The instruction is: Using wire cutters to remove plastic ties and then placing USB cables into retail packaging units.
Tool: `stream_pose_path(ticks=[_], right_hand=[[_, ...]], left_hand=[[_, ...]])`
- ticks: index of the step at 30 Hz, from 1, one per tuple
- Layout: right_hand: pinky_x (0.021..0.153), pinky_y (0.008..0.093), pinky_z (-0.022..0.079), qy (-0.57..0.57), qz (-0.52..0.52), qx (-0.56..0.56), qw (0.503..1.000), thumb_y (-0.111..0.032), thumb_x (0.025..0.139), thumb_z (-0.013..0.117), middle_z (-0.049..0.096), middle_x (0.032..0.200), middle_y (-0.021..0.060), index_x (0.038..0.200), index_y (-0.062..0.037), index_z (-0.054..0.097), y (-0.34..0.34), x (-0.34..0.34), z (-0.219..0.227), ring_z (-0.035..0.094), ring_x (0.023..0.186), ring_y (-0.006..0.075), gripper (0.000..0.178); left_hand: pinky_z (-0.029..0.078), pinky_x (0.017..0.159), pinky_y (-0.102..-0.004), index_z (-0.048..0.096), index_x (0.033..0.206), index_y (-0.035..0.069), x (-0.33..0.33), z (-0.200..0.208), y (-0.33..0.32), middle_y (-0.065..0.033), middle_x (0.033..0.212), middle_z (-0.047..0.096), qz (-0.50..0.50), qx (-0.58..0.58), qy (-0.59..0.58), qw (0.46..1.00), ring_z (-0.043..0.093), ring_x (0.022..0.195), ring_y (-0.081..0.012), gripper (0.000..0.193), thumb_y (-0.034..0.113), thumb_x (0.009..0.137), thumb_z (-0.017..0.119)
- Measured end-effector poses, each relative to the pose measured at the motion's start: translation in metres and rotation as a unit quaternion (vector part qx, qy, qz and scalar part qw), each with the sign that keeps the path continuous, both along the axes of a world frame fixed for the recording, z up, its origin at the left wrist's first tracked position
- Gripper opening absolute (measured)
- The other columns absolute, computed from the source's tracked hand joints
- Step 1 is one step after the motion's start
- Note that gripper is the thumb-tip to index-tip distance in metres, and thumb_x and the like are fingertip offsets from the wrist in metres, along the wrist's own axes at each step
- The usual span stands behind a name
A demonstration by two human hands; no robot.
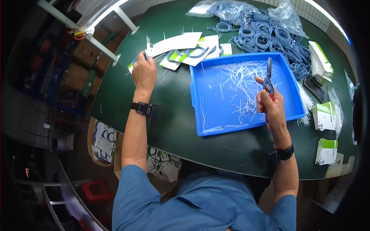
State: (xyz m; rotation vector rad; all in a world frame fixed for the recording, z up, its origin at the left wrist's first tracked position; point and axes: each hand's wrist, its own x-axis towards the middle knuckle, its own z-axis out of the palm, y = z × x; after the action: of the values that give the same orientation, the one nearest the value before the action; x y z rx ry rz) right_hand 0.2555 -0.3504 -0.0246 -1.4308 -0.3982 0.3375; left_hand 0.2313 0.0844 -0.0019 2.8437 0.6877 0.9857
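Observation:
My right hand [271,107] is closed round the red handles of a pair of cutting pliers [268,75], held over the right part of a blue tray [195,109]. The pliers' jaws point away from me. Many thin white plastic strips [246,77] lie scattered in the tray. To the left, my left hand [144,77] is closed at the end of a row of white and green cards [204,48] with blue-grey coiled cables. Its fingers pinch a card [132,66], partly hidden behind them. White strips stick up from several cards.
A heap of coiled blue-grey cables [258,36] and clear plastic bags [287,17] lies at the back. Stacks of cards [320,61] stand along the right side of the green table [173,131]. Below the left edge are boxes with carded cables [104,142] and a red stool [94,191].

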Motion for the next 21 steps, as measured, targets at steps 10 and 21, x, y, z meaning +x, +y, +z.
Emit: stream_pose_path(ticks=[10,21], right_hand=[[0.075,0.0231,0.045,-0.172,0.024,-0.172,0.970,-0.023,0.100,0.067,0.059,0.096,0.0018,0.153,0.0051,0.045,0.019,-0.034,0.034,0.055,0.085,0.0088,0.064],[0.087,0.0269,0.052,-0.283,-0.082,-0.151,0.944,-0.019,0.098,0.071,0.067,0.114,0.0102,0.153,0.0033,0.048,-0.024,-0.018,0.024,0.061,0.096,0.0122,0.063]], left_hand=[[0.052,0.079,-0.0263,0.064,0.116,-0.003,-0.009,0.038,-0.162,-0.0045,0.101,0.071,-0.437,-0.528,-0.239,0.688,0.061,0.089,-0.0060,0.032,0.027,0.108,0.056],[0.058,0.083,-0.0275,0.058,0.128,-0.002,0.025,0.018,-0.216,-0.0106,0.114,0.070,-0.465,-0.668,-0.194,0.548,0.069,0.096,-0.0122,0.029,0.017,0.107,0.052]])
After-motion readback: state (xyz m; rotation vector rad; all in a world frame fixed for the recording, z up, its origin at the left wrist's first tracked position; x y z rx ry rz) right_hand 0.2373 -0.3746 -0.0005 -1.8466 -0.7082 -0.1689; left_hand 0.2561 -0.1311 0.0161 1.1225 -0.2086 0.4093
